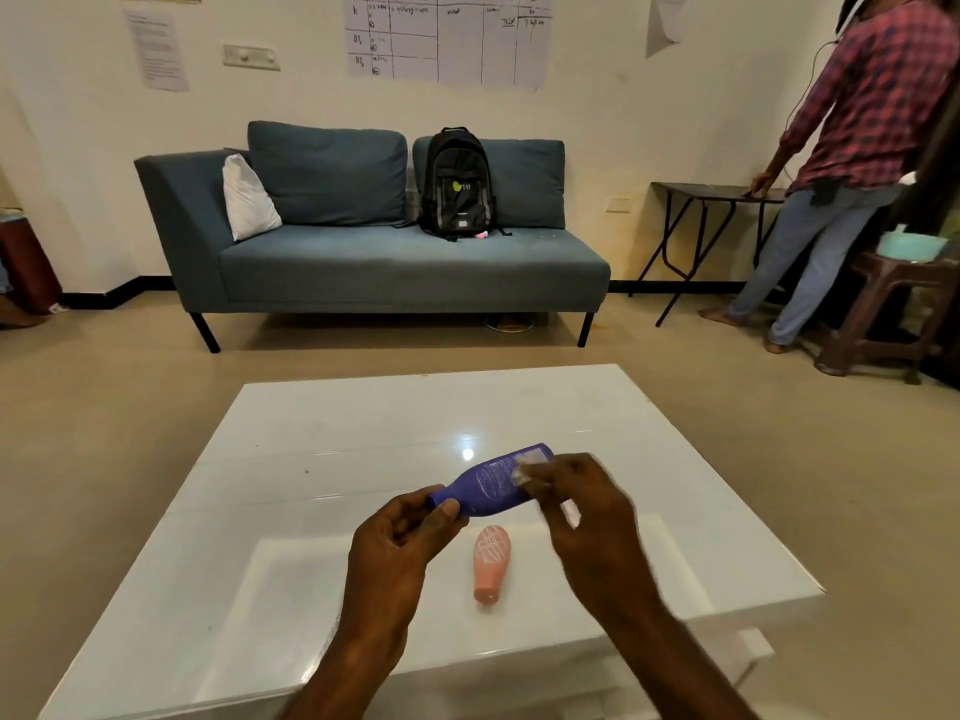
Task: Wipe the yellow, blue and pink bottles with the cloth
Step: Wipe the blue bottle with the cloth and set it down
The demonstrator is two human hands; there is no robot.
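My left hand (402, 537) grips the cap end of the blue bottle (493, 480), which is held tilted above the white table (363, 433), base pointing up and right. My right hand (582, 506) is closed on a small pale cloth (524, 472) and presses it against the bottle's upper side; most of the cloth is hidden in the fingers. The pink bottle (491, 561) lies flat on the table just below the hands, cap toward me. No yellow bottle is in view.
A blue sofa (395, 267) with a black backpack (457, 184) stands beyond the table. At the right, a person in a checked shirt (872, 96) leans on a folding table (717, 192), beside a brown stool (883, 314).
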